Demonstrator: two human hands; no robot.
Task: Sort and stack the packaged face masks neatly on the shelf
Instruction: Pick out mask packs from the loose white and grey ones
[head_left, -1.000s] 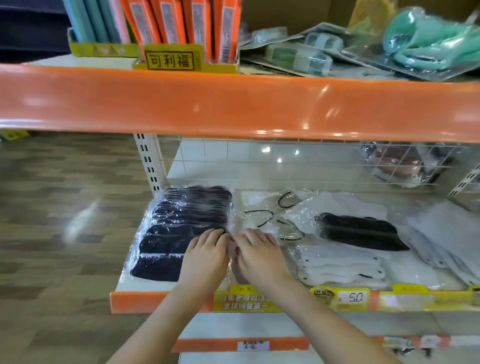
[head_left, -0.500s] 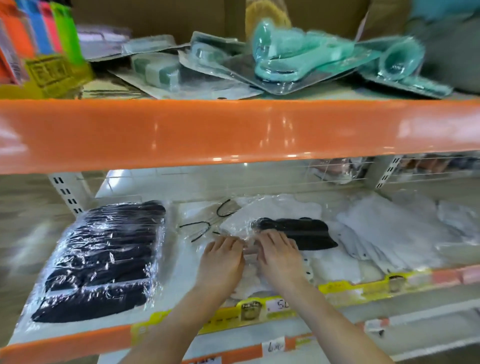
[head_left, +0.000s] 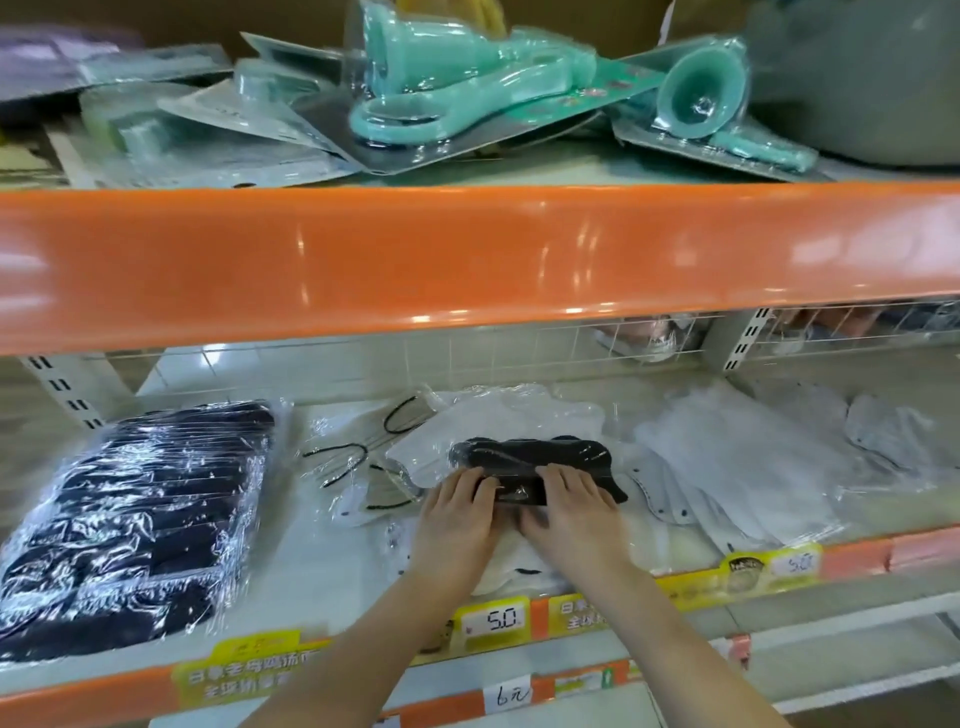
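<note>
Nearest, along the shelf (head_left: 519, 631) front, price tags read 5.0. Just behind them, the left hand (head_left: 457, 525) and right hand (head_left: 574, 512) lie side by side on a black mask packet (head_left: 535, 457); fingers rest over its near edge, though whether either grip truly closes on it I cannot tell. The packet sits atop loose white mask packets (head_left: 737, 467), so sorting looks perhaps half done: to the left a tidy black stack (head_left: 140, 519) is already laid, while the whites to the right sprawl unsorted. Stray packets with black ear loops (head_left: 358, 457) clutter the gap between. Farther up, teal blister-packed goods (head_left: 467, 93) crowd the upper shelf.
</note>
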